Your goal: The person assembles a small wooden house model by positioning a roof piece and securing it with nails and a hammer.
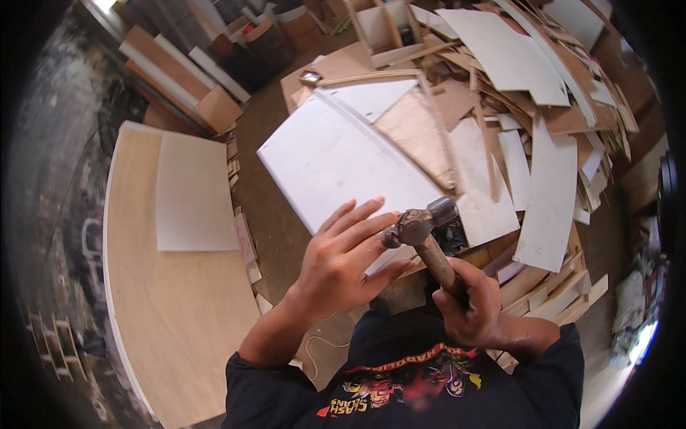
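My right hand [473, 304] is wrapped round the wooden handle of a ball-peen hammer [416, 224], whose dark metal head is raised in front of me. Close to the hammer head, my left hand [345, 261] is held with its fingers stretched out and the back of the hand showing. Whether its fingertips touch the hammer head or anything below, I cannot tell. Beyond both hands lies a white panel [336, 164] with a wooden frame [433, 129] at its far right side. The hands and hammer hide the panel's near end.
On the right is a heap of white and brown board offcuts [507, 57], with loose strips [564, 297] nearer me. A large plywood sheet [193, 322] bearing a smaller white board [193, 193] stretches along the left. Long boards [179, 75] lean at the back left. A small shiny object [309, 76] sits beside the frame.
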Tool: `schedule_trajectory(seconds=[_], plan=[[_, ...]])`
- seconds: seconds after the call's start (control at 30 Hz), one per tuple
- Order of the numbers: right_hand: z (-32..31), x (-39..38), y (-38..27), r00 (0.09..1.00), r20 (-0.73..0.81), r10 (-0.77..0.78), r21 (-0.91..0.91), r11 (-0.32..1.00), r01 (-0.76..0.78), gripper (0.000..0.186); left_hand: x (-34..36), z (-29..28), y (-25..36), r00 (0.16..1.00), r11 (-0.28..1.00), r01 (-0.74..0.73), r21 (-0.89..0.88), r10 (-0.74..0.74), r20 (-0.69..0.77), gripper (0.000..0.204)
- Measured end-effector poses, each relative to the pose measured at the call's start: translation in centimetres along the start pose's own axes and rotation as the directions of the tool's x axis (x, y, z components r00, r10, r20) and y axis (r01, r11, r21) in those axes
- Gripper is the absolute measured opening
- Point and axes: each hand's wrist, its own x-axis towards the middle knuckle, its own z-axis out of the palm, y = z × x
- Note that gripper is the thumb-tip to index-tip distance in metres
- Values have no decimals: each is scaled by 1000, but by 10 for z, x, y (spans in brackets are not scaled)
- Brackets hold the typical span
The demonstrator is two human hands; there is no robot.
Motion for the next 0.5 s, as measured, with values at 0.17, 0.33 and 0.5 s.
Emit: schedule_trajectory(seconds=[0.17, 0.33, 0.5], plan=[[92, -7, -35, 997, 56, -49, 87, 995, 44, 56, -87, -40, -8, 989, 988, 56, -141, -75, -128, 39], [201, -2, -76, 890, 330, 314, 126, 920, -372, 42, -186, -57, -49, 933, 937, 231, -263, -290, -214, 38], [291, 13, -67, 856, 380, 350, 125, 898, -422, 33, -257, -58, -111, 846, 853, 457, -251, -505, -174, 34]])
